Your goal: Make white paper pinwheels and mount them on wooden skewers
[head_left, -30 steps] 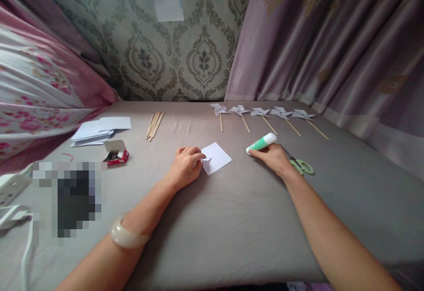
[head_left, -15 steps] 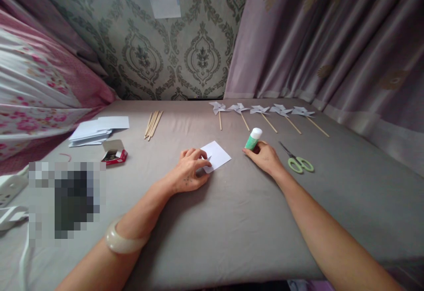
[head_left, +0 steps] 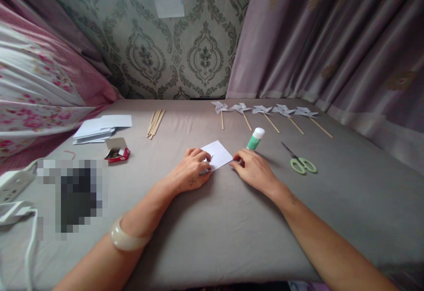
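A white square of paper lies on the cloth in front of me, with a folded piece at its left side. My left hand is closed on that left part, fingers curled over the fold. At the paper's right corner is my right hand, its thumb and forefinger pinched together there. Just behind the right hand a green glue stick with a white cap stands on the table, its lower end hidden by the hand. Green-handled scissors lie to the right.
Several paper pinwheels on sticks lie in a row at the back right. Loose wooden sticks, a paper stack and an open red box are on the left. A white power strip sits near the left edge.
My right hand has let go of the glue stick, now standing on the table, and moved left to the paper's right corner. The left hand stays on the paper.
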The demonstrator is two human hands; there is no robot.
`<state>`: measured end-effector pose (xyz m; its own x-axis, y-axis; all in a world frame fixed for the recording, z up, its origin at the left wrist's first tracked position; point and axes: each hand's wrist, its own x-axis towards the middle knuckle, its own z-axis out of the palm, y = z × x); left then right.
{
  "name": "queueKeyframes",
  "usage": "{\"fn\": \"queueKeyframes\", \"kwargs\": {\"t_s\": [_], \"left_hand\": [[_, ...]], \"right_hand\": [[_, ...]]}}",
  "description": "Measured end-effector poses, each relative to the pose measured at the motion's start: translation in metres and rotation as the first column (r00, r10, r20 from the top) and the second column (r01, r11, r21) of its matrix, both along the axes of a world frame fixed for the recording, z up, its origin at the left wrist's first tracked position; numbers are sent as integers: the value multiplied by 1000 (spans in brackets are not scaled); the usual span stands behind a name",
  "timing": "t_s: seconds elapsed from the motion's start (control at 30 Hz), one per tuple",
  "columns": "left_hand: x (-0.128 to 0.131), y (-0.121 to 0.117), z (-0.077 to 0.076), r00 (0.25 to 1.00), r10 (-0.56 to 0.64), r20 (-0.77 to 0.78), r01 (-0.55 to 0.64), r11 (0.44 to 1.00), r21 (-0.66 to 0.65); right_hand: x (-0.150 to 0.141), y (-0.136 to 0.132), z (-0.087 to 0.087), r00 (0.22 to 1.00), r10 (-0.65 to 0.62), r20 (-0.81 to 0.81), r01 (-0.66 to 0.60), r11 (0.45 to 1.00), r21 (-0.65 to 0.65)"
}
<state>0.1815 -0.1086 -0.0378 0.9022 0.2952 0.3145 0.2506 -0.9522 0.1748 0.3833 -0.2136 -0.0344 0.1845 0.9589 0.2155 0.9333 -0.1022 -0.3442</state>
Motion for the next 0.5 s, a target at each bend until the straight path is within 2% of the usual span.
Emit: {"fn": "queueKeyframes", "kwargs": {"t_s": [0.1, 0.17, 0.37, 0.5], "left_hand": [[1, -1, 0, 1000, 7, 4, -7, 1000, 16], [2, -1, -2, 1000, 22, 7, -22, 1000, 9], [5, 4, -10, 992, 91, 84, -83, 992, -99], [6, 3, -9, 990, 109, 93, -94, 985, -148]], "right_hand": [[-15, 5, -10, 980, 200, -18, -198, 976, 93], [-21, 7, -12, 963, 270, -17, -267, 959, 100], [-31, 10, -11, 958, 284, 27, -285, 954, 97], [-34, 11, -14, 958, 277, 68, -283, 953, 105]]}}
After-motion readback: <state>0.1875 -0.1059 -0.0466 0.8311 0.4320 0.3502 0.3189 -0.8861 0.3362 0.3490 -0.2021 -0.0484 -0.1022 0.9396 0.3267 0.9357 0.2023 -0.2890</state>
